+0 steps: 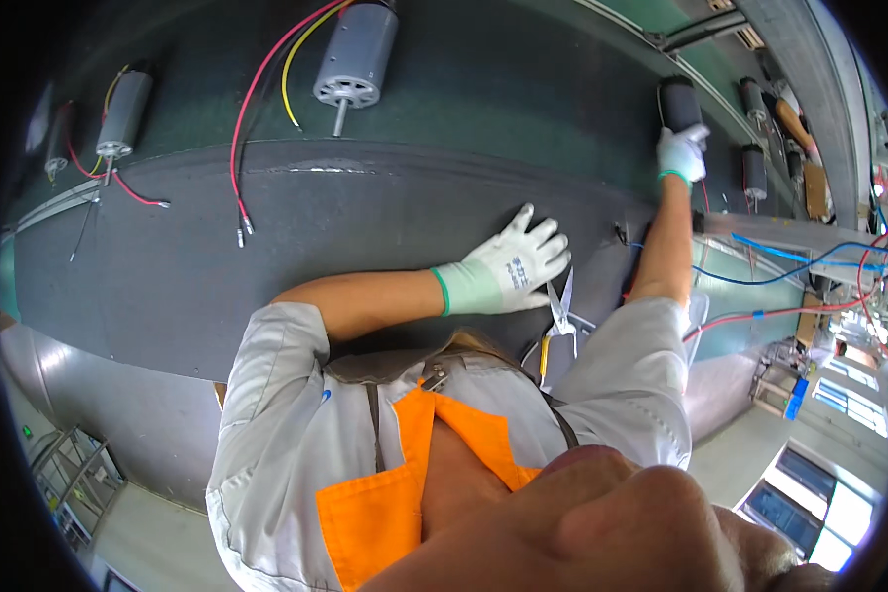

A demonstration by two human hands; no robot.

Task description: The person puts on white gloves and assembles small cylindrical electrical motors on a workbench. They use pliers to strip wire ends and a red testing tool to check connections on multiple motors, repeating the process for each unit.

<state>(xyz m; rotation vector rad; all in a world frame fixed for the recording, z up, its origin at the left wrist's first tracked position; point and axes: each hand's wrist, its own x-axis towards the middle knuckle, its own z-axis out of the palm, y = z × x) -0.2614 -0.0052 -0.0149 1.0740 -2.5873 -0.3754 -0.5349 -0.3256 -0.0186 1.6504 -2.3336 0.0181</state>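
beyond the right grip (682, 153) extends a dark motor (679, 99).

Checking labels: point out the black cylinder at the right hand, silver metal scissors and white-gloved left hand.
Black cylinder (679, 103): head view, curved side.
Silver metal scissors (561, 322): head view, near the pivot.
White-gloved left hand (516, 266): head view, back of the hand.

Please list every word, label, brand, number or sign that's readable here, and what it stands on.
Left glove: dark printed characters in two rows on the back; I won't copy printed text out.
Right glove: no legible print.
Large silver motor: no readable lettering.
Small green glow, far left: too small to tell whether it's a sign.
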